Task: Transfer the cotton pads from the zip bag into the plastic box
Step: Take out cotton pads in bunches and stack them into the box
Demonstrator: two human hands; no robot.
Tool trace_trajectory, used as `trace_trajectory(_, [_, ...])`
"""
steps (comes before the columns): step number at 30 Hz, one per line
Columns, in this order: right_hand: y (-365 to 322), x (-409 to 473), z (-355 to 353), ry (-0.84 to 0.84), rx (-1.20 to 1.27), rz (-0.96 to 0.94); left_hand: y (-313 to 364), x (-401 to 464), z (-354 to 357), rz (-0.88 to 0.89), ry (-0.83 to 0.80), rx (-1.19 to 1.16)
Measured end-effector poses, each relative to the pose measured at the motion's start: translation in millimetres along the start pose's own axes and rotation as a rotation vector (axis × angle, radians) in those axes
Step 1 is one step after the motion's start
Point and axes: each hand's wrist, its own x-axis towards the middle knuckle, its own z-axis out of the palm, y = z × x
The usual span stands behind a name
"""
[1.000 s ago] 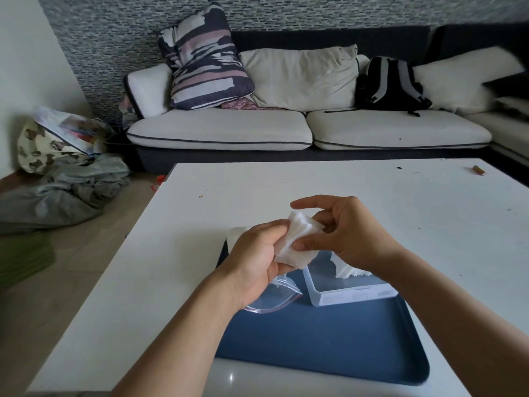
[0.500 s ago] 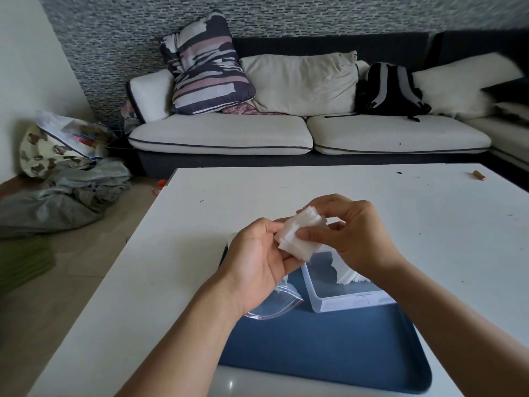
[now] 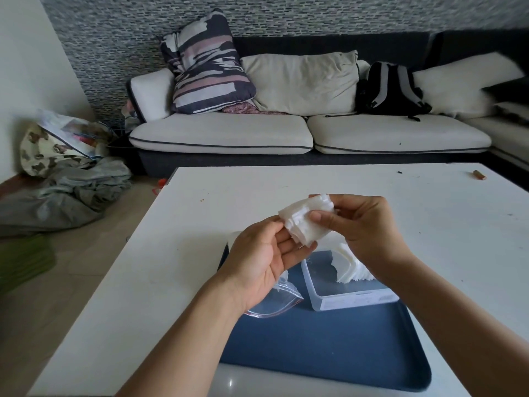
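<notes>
My right hand [image 3: 363, 227] pinches a stack of white square cotton pads [image 3: 305, 222] between thumb and fingers, above the table. My left hand [image 3: 257, 262] is just left of the stack, palm turned up, fingers relaxed, with thumb and fingertips touching the stack's lower left edge. The clear zip bag [image 3: 274, 303] pokes out from under my left hand, its mouth open, over the blue tray [image 3: 329, 348]. The clear plastic box [image 3: 355, 300] stands on the tray below my right wrist, with more cotton pads [image 3: 350, 267] leaning inside it.
The tray lies on a white table [image 3: 286, 184] whose left edge drops to the floor. A small brown object [image 3: 479, 175] lies at the far right of the table. A sofa [image 3: 223, 133] with cushions and a backpack [image 3: 390, 90] stands behind.
My right hand has lifted the stack of pads up and to the right. My left hand has loosened from gripping the stack to only touching its edge.
</notes>
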Motion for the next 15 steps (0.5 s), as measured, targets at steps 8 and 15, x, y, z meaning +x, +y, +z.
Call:
trace_trajectory(8, [4.2,1.3,-2.2,-0.01,0.026,0.057,-0.3,0.3,0.6,0.017,0.028,0.021])
trace_trajectory(15, [4.0,1.7,-3.8,0.0,0.075,0.086,-3.9,0.3,0.7,0.054,0.059,0.057])
